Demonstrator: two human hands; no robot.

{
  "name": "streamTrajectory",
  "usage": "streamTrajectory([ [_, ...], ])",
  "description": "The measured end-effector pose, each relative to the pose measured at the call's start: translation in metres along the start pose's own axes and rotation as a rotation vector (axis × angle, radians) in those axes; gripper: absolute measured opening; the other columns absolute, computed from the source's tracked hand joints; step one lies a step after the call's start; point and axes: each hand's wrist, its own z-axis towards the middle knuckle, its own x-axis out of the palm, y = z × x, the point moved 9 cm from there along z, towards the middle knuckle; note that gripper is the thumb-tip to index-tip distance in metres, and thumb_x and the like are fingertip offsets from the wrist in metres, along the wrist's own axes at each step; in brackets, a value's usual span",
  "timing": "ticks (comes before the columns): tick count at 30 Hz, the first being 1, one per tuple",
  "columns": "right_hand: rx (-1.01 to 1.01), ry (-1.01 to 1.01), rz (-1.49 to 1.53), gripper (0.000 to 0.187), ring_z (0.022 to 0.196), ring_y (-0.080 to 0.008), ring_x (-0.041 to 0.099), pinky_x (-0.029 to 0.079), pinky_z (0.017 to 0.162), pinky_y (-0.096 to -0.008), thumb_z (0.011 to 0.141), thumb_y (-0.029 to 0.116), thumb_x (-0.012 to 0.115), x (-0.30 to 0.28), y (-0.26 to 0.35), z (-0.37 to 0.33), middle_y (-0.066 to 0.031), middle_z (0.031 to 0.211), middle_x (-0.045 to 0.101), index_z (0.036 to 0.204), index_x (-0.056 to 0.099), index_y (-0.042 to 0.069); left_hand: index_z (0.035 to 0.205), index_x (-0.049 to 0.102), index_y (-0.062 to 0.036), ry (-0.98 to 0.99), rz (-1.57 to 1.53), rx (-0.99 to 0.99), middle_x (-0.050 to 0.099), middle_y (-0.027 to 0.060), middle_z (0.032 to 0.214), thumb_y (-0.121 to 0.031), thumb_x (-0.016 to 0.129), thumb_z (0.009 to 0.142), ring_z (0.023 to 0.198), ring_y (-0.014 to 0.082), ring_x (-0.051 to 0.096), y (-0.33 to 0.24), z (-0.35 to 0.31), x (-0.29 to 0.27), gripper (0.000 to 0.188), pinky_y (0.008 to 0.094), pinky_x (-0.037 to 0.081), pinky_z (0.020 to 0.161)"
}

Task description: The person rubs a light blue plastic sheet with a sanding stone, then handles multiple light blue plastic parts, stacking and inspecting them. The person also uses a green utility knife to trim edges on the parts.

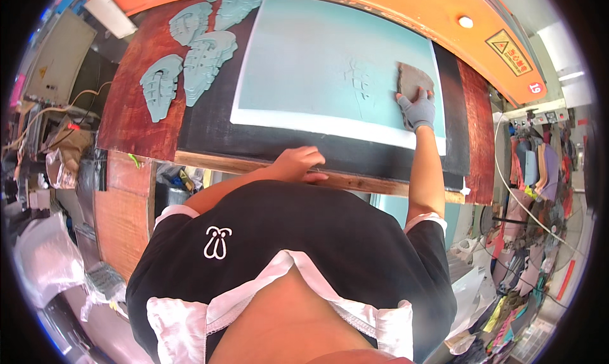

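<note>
My right hand, in a grey fingerless glove, grips the near edge of a flat brown-grey block. The block lies over the right part of a pale blue-green sheet with a white border. Dark cut-like marks show near the sheet's middle, left of the block. My bare left hand rests at the front edge of the black work board; its fingers are loosely bent, the thumb is apart from them, and nothing shows in it.
Stacked blue-green cut-out pieces lie on the red-brown board at the left. An orange machine beam with a warning label spans the far side. Plastic bags stand at left; colourful scraps hang at right.
</note>
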Motion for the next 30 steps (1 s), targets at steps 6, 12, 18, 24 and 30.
streamTrajectory([
  [6,0.165,0.146,-0.112,0.101,0.126,-0.0379,0.041,0.036,0.103,-0.0412,0.062,0.061,0.069,-0.005,-0.002,-0.044,-0.0219,0.146,0.027,0.142,0.034,0.008,0.124,0.050,-0.0090,-0.143,0.330,0.005,0.041,0.0098,0.133,-0.036,0.061,0.084,0.126,0.0306,0.035,0.004,0.036,-0.031,0.050,0.0487,0.027,0.103],
  [12,0.152,0.050,-0.055,0.098,0.123,-0.0363,0.045,0.040,0.100,-0.0385,0.060,0.060,0.067,-0.019,-0.017,-0.080,-0.0214,0.145,0.030,0.137,0.042,0.006,0.144,0.029,-0.0140,0.242,0.441,-0.197,0.016,0.0067,0.154,-0.047,0.047,0.090,0.143,0.0260,0.008,0.023,0.054,0.011,0.066,0.0505,0.008,0.114],
  [18,0.022,-0.171,0.466,0.073,0.095,-0.0222,0.056,0.045,0.086,-0.0325,0.067,0.030,0.076,-0.034,-0.050,-0.093,-0.0135,0.118,0.051,0.127,0.049,-0.001,0.145,0.027,-0.0134,0.316,0.487,-0.221,0.014,0.0067,0.155,-0.048,0.045,0.091,0.143,0.0249,0.008,0.018,0.031,0.022,0.067,0.0503,0.007,0.113],
  [24,0.264,-0.076,1.111,0.070,0.091,-0.0150,0.056,0.045,0.081,-0.0275,0.072,0.021,0.073,-0.058,-0.162,-0.088,-0.0109,0.108,0.058,0.130,0.045,-0.005,0.144,0.030,-0.0127,0.293,0.450,-0.213,0.017,0.0072,0.154,-0.045,0.049,0.090,0.142,0.0254,0.010,0.006,0.020,0.018,0.066,0.0507,0.007,0.113],
  [30,0.364,-0.038,0.089,0.082,0.111,-0.0360,0.053,0.042,0.096,-0.0414,0.067,0.044,0.067,-0.063,-0.251,-0.098,-0.0196,0.129,0.049,0.135,0.044,0.007,0.133,0.044,-0.0100,0.045,0.320,-0.203,0.032,0.0096,0.146,-0.032,0.063,0.083,0.138,0.0300,0.024,0.002,-0.008,0.001,0.057,0.0514,0.015,0.111],
])
